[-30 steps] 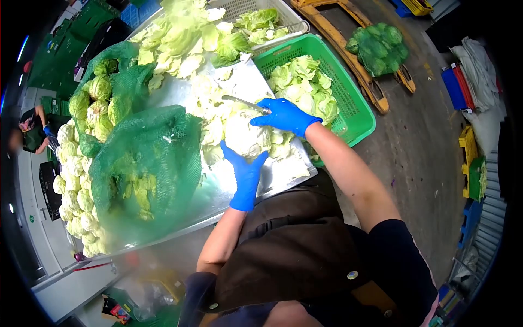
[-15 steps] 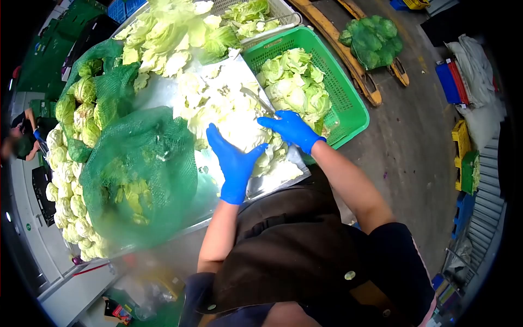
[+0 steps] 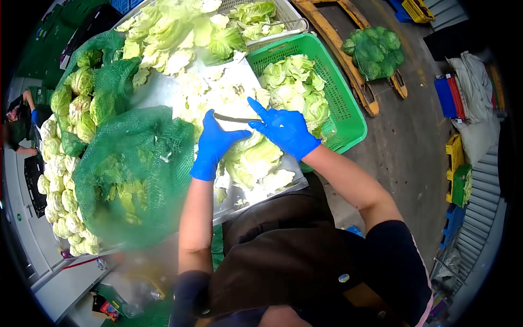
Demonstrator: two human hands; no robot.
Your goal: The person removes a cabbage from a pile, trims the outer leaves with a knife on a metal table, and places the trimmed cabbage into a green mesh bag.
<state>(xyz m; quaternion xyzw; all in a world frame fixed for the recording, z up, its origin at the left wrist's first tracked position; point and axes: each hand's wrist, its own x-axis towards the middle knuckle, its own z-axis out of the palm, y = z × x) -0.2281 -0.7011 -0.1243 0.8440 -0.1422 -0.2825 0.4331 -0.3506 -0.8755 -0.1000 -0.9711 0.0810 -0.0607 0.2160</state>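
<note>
**Knife swung level between the 2 hands**

Since the frame 0.5 s ago the knife (image 3: pixel 235 117) has turned from a slant toward the upper left to nearly level. Both gloved hands have also risen off the pale head, which now lies lower as loose cabbage leaves (image 3: pixel 256 159).

The knife's long axis runs left to right across the middle of the frame, with its dark blade pointing left. The right hand (image 3: pixel 286 132) holds its handle end, index finger stretched up and away from the grip. The blade tip reaches the fingertips of the left hand (image 3: pixel 212 144), which is open with the thumb spread and rests on the leaves. The knife therefore sits between the 2 hands, just above the leaves on the metal tabletop (image 3: pixel 163 94).

A green basket (image 3: pixel 348 117) of cabbage stands to the right. A green net sack (image 3: pixel 136 163) lies to the left.
</note>
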